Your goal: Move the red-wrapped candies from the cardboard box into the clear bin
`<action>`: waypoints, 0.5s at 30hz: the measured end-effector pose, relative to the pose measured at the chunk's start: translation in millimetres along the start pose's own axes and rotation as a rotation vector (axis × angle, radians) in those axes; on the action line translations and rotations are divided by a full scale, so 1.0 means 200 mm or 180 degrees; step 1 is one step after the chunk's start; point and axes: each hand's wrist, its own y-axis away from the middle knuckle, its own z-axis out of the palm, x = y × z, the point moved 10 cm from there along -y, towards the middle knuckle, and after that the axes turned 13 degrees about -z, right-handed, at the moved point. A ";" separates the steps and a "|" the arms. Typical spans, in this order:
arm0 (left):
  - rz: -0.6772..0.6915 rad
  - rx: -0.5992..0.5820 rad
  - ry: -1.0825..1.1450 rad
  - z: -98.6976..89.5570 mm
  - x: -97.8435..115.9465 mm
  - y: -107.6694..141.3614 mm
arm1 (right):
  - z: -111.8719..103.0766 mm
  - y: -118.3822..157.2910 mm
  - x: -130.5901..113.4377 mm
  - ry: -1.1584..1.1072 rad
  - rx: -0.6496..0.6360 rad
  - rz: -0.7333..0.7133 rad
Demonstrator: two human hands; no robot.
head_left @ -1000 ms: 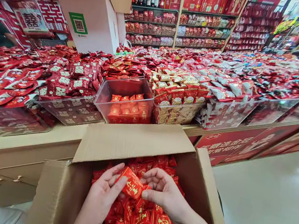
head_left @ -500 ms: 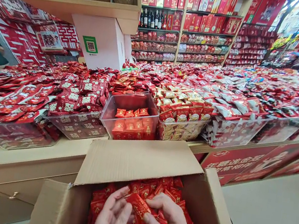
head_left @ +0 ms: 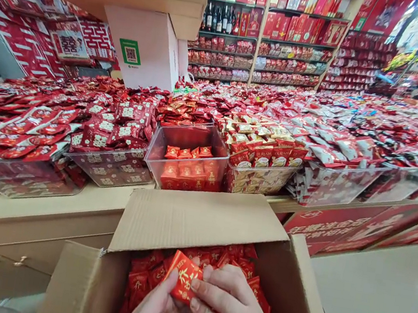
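Note:
Both my hands are over an open cardboard box [head_left: 199,223] filled with small red candy packets [head_left: 138,283] with gold print. One red candy packet [head_left: 183,277] is held up between them, its printed face towards me. My left hand [head_left: 159,306] grips its left edge with the thumb on the front. My right hand [head_left: 229,300] has its fingers closed on the right side of the same packet. Some left-hand fingers are hidden behind it. Beyond the box's far flap stands a clear plastic bin [head_left: 187,166] with several red packets in neat rows.
Packed clear bins line the counter: maroon packets [head_left: 117,137] on the left, durian packets [head_left: 264,154] and white-red packets [head_left: 335,149] on the right. A white box with a QR code [head_left: 142,52] stands behind. Drawers [head_left: 4,262] lie below left.
The packet between my hands has turned its printed face towards me. My left thumb and right fingers now press on its front. The view has tilted down slightly.

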 end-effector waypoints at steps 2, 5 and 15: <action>-0.0179 -0.0304 0.0303 0.04 0.00 0.00 | 0.00 -0.03 0.00 -0.0029 -0.0018 -0.0141; -0.0229 -0.0483 0.0400 0.08 0.02 0.01 | 0.00 -0.05 0.00 -0.0068 -0.0051 -0.0278; 0.1064 0.0686 -0.1391 -0.02 0.44 0.27 | 0.02 -0.28 0.24 -0.0425 -0.0668 -0.0108</action>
